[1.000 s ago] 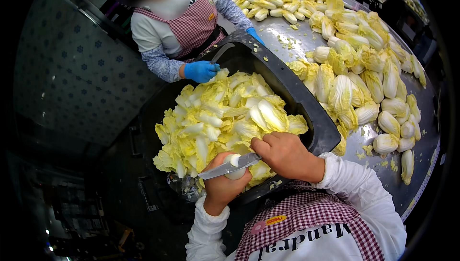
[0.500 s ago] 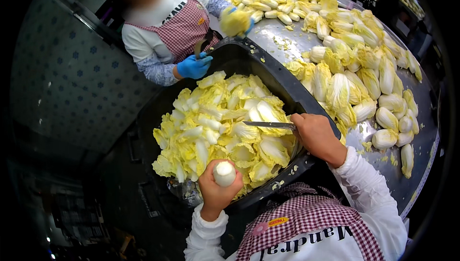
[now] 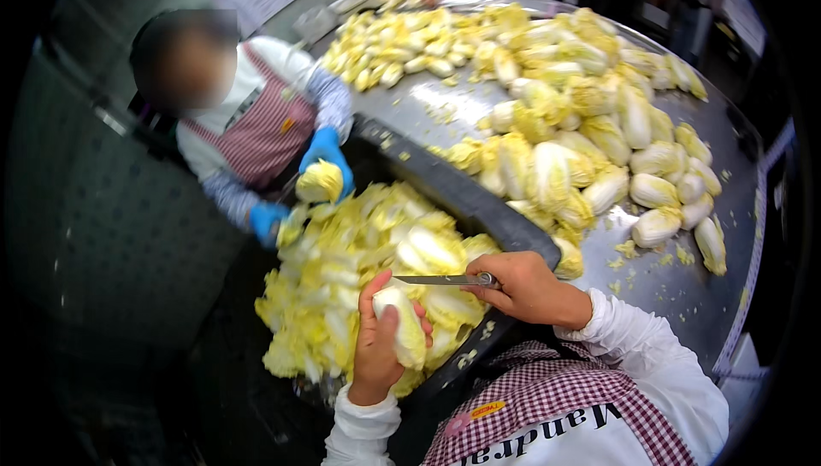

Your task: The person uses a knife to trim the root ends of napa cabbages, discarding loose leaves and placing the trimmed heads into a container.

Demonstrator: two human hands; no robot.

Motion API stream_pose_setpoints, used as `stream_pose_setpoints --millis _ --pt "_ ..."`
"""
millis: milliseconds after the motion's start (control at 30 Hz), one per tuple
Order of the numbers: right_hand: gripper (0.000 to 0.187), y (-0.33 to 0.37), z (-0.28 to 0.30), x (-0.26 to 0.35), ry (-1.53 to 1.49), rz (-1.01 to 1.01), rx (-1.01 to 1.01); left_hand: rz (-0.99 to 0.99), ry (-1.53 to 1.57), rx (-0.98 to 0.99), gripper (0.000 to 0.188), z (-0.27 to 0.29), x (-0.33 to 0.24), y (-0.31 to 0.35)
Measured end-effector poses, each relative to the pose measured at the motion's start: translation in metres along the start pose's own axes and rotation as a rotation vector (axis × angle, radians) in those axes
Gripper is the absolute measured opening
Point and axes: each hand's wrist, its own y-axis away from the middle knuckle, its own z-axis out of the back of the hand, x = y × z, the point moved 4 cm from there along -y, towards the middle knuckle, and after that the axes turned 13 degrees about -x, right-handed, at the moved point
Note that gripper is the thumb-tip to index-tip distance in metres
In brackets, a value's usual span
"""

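Grey-green wall [image 3: 111,227] far left, blurred. Co-worker [image 3: 256,115] next, blue gloves [image 3: 327,156] over the bin's far side; glove finger detail unclear. Black bin [image 3: 453,179] centre, heaped with cut leaves [image 3: 342,269]. Left hand [image 3: 376,350] at the near side: fingers curled round small cabbage [image 3: 402,333], thumb across it, pale end up. Knife [image 3: 436,280] tip by cabbage top and forefinger; contact unclear. Right hand [image 3: 523,285]: fingers pressed together round handle. Steel table [image 3: 684,312] right, piled with whole cabbages [image 3: 590,124].

Risk, my read: blade skids off rounded end, nicks forefinger; slack grip drops cabbage.

Counts: 1 co-worker, 2 gloves, 1 bin, 1 cabbage in left hand, 1 knife, 1 table. Leaves, piled cabbages: overlapping, uncountable.
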Motion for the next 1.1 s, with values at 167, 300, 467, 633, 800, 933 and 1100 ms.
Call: stream_pose_setpoints --millis 167,300,467,633,800,933,1100 --pt "0.02 0.033 0.049 -0.045 0.021 -0.23 -0.176 0.201 -0.11 0.184 0.049 -0.045 0.01 -0.039" --pt "0.019 0.07 0.105 -0.07 0.039 -0.525 -0.334 -0.125 -0.332 0.405 0.08 -0.116 0.012 -0.075" --pt "0.017 0.117 0.161 -0.09 0.091 -0.664 -0.59 -1.032 -0.845 0.36 0.068 -0.192 0.017 -0.116" --pt "0.014 0.162 0.199 -0.118 0.198 -0.829 -0.71 -1.125 -0.845 0.435 0.056 -0.236 0.039 -0.159" --pt "0.015 0.192 0.205 -0.162 0.136 -1.021 -0.748 -0.734 -0.727 0.441 0.055 -0.244 0.073 -0.222" --pt "0.016 0.191 0.217 -0.182 0.146 -0.983 -0.735 0.057 -0.358 0.19 0.037 -0.258 0.096 -0.297" --pt "0.017 0.195 0.213 -0.203 0.155 -1.005 -0.741 0.347 -0.153 -0.321 0.025 -0.189 0.075 -0.458"
